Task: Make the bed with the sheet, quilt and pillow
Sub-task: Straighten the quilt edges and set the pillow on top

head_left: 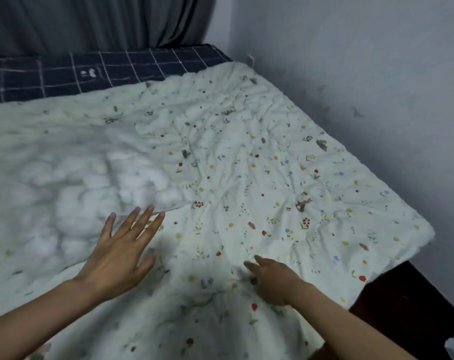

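Seen from the head camera, the quilt (pixel 246 165) lies spread across nearly the whole bed: a pale white cover printed with small red, yellow and blue flowers and little brown animals. Its surface is creased all over, most tightly in the middle and toward the right. The left part looks puffier and is blurred, so its pattern barely reads. The quilt's far right corner sits close to the white wall (pixel 363 61), and its right edge runs down toward a dark wooden bed frame (pixel 415 302).

Beyond the quilt's far edge, a strip of navy sheet (pixel 132 68) with a white grid pattern shows along the head of the bed, under a grey curtain (pixel 90 22). I cannot make out a pillow with any certainty.

The left hand (pixel 119 255) has its fingers straight and fanned apart, palm down on or just over the quilt, gripping nothing. The right hand (pixel 270 279) rests low on the quilt nearer the right edge, its index finger stretched forward onto the fabric; the other fingers look tucked under, and whether they pinch any cloth I cannot tell.
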